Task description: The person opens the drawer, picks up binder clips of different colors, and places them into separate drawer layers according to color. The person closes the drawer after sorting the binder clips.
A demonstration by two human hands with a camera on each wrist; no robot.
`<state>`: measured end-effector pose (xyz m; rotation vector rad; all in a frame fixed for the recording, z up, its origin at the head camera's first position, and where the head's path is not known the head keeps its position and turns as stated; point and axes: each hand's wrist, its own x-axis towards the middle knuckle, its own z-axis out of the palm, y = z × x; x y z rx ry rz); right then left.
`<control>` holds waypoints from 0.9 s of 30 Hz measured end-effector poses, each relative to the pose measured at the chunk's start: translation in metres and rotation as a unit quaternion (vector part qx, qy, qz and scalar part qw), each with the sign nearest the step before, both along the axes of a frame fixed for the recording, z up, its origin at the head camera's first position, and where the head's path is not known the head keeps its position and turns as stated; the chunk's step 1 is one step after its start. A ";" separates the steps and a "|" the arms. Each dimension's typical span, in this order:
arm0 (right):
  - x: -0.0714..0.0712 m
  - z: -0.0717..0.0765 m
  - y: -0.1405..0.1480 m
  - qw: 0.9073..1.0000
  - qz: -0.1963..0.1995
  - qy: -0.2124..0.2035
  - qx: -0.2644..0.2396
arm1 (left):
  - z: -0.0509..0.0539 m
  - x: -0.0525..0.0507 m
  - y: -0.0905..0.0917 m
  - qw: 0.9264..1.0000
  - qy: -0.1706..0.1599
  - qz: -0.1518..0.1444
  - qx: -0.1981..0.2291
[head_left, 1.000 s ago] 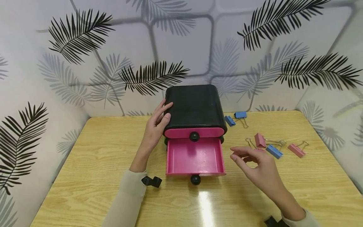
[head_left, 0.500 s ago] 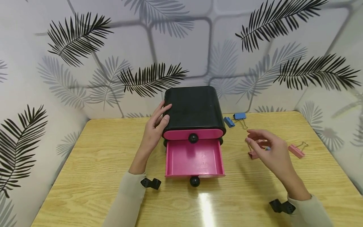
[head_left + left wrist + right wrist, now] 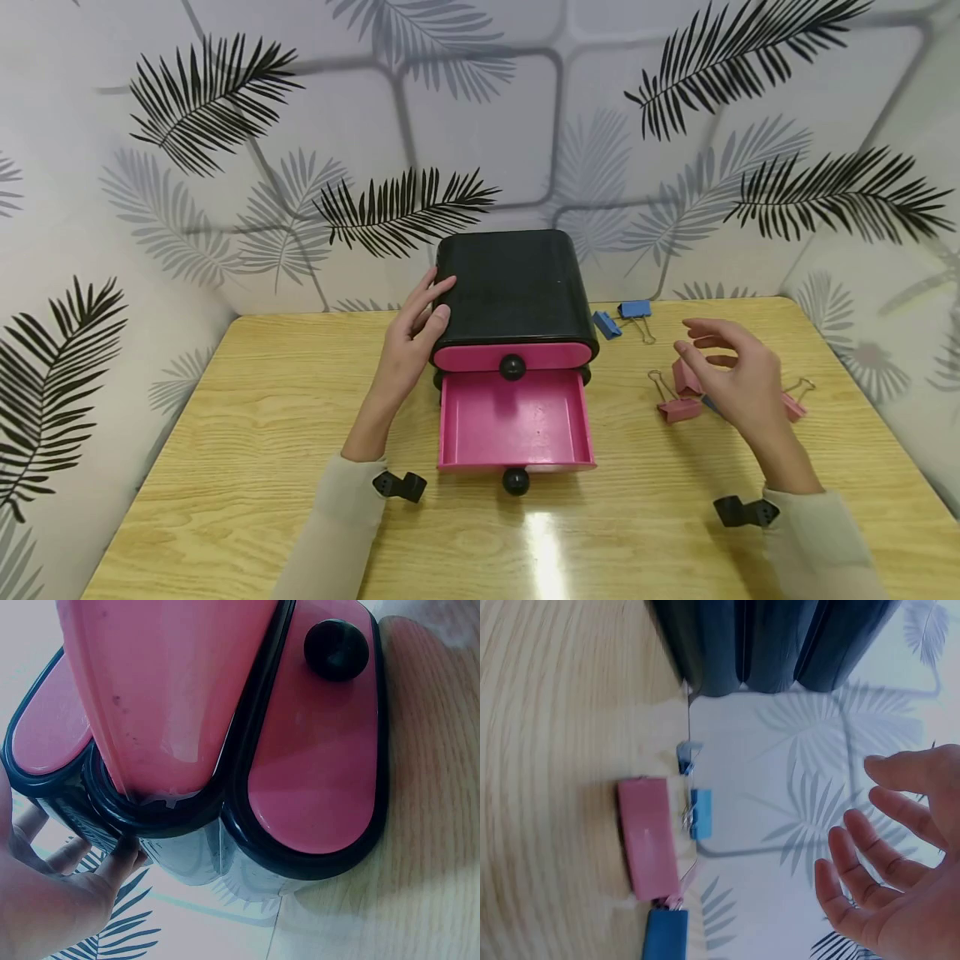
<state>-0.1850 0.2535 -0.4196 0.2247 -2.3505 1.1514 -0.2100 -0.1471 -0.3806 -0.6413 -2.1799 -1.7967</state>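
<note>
A black drawer cabinet [image 3: 510,287] with pink drawer fronts stands at the table's back. One pink drawer [image 3: 517,429] below the top one is pulled out, with nothing visible inside. My left hand [image 3: 405,350] rests against the cabinet's left side, fingers fairly straight along the upper edge. Over the binder clips on the right hovers my right hand [image 3: 738,379], fingers loosely bent and holding nothing. Beneath or beside it lie a pink binder clip [image 3: 679,411], another pink binder clip [image 3: 686,379], a partly hidden blue binder clip [image 3: 666,935] and a pink binder clip [image 3: 793,407] farther right.
Two more clips, a blue binder clip [image 3: 635,309] and a second blue binder clip [image 3: 607,324], lie near the back edge right of the cabinet. A patterned wall [image 3: 480,125] closes off the back of the wooden table [image 3: 285,467].
My right hand has moved away from beside the open drawer, rightward and back, to above the binder clips. My left hand has stayed on the cabinet.
</note>
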 end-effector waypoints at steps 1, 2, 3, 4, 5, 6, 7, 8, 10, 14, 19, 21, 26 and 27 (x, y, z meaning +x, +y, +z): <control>0.000 -0.002 0.002 1.000 -0.003 -0.008 0.004 | 0.000 0.000 0.000 1.000 0.000 0.000 0.001; -0.001 -0.003 0.005 1.000 -0.007 -0.017 0.009 | 0.000 0.000 0.000 1.000 -0.001 0.000 0.000; -0.001 -0.005 0.007 1.000 -0.012 -0.025 0.014 | 0.000 0.000 0.000 1.000 -0.001 0.000 0.000; -0.001 -0.007 0.008 0.999 -0.015 -0.030 0.020 | 0.000 0.000 0.000 1.000 -0.002 0.000 0.000; -0.002 -0.009 0.010 0.999 -0.018 -0.034 0.024 | 0.000 0.000 0.000 1.000 -0.002 0.000 0.001; -0.003 -0.011 0.012 0.999 -0.022 -0.038 0.026 | 0.001 0.000 0.000 1.000 -0.003 0.000 0.001; -0.004 -0.012 0.013 0.998 -0.026 -0.041 0.028 | 0.001 0.000 0.000 1.000 -0.003 0.000 0.000; -0.005 -0.015 0.015 0.998 -0.028 -0.044 0.030 | 0.001 0.000 0.000 1.000 -0.003 0.000 0.000; -0.006 -0.020 0.018 0.998 -0.032 -0.048 0.035 | 0.000 0.000 0.000 1.000 -0.002 0.000 0.000; -0.007 -0.030 0.025 0.996 -0.039 -0.074 0.041 | -0.001 0.000 -0.001 1.000 -0.001 -0.001 -0.001; -0.006 -0.041 0.034 0.990 -0.035 -0.128 0.044 | -0.002 0.001 0.000 1.000 -0.002 -0.003 -0.003; -0.006 -0.044 0.037 0.988 -0.031 -0.143 0.050 | -0.002 0.001 0.000 1.000 -0.003 -0.002 -0.003; -0.008 -0.048 0.040 0.985 -0.014 -0.155 0.077 | -0.001 0.000 0.000 1.000 -0.003 0.003 -0.004; -0.008 -0.049 0.040 0.984 -0.010 -0.158 0.080 | -0.001 0.000 0.000 1.000 -0.002 0.004 -0.003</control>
